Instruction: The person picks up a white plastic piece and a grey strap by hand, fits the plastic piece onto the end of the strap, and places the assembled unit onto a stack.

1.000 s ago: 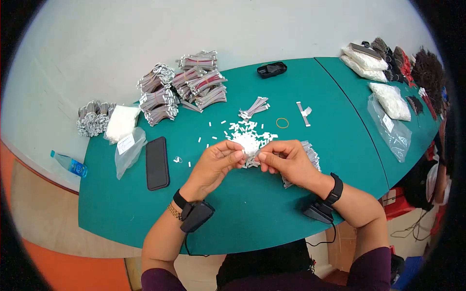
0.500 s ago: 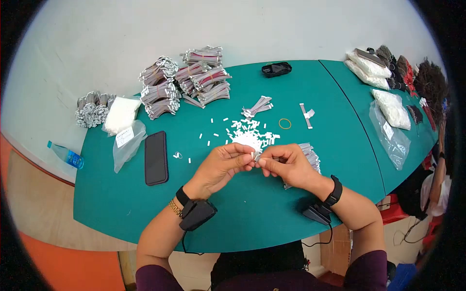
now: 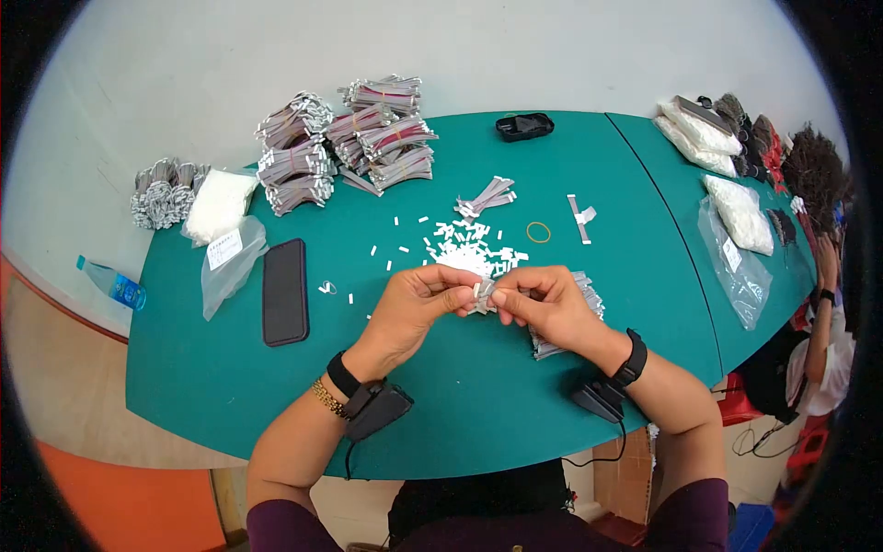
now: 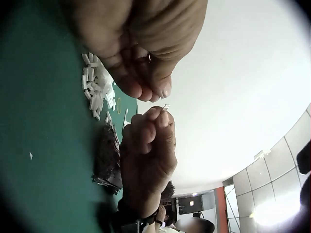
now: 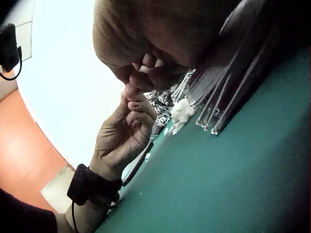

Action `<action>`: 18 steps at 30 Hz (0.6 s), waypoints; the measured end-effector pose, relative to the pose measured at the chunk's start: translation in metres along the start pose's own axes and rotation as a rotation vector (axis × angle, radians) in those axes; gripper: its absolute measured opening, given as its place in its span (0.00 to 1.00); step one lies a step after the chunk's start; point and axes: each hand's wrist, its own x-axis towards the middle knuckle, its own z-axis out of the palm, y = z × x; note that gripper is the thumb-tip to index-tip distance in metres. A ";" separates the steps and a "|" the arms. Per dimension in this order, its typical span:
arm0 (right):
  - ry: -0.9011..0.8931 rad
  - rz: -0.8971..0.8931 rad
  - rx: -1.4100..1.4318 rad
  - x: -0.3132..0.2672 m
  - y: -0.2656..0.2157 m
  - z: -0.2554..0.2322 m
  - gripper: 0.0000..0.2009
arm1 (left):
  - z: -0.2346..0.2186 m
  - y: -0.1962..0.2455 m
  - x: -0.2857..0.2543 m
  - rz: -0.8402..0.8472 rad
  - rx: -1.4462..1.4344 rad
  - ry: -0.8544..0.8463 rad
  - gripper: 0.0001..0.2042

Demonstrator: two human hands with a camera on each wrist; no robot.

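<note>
Over the pile of small white pieces (image 3: 460, 258), both hands meet fingertip to fingertip. My left hand (image 3: 411, 308) pinches a small white piece (image 3: 477, 290) between thumb and forefinger. The right hand (image 3: 555, 311) pinches the end of a short grey ribbon cable (image 3: 488, 287), mostly hidden by the fingers. In the left wrist view a tiny pale tip (image 4: 166, 107) sticks out from the right thumb and finger, close below the left fingertips. A bundle of grey ribbon cables (image 3: 589, 294) lies under and beside the right hand.
Stacked cable bundles (image 3: 299, 166) stand at the back left, near a bag of white pieces (image 3: 221, 207) and a phone (image 3: 285, 293). Ahead lie loose cables (image 3: 487, 197), a rubber band (image 3: 538, 233) and a black case (image 3: 524, 126). More bags (image 3: 739, 216) lie right.
The hands have drawn closer, and the grey cable end now shows between the fingertips beside the white piece. The head view has shifted slightly.
</note>
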 end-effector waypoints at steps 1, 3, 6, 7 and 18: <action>-0.002 -0.001 0.013 -0.001 0.002 0.001 0.07 | 0.000 0.000 0.000 -0.004 -0.002 0.004 0.09; 0.001 0.002 0.032 -0.001 0.004 0.001 0.07 | 0.000 0.000 0.000 -0.017 -0.001 0.011 0.09; -0.005 0.025 0.021 -0.004 -0.004 -0.001 0.07 | 0.002 -0.001 0.000 -0.067 -0.094 -0.006 0.09; -0.017 0.037 0.008 -0.006 -0.007 -0.001 0.07 | 0.003 -0.002 0.000 -0.076 -0.119 -0.013 0.09; -0.020 0.002 -0.002 -0.012 0.000 0.000 0.07 | 0.006 -0.010 -0.002 -0.124 -0.178 -0.040 0.09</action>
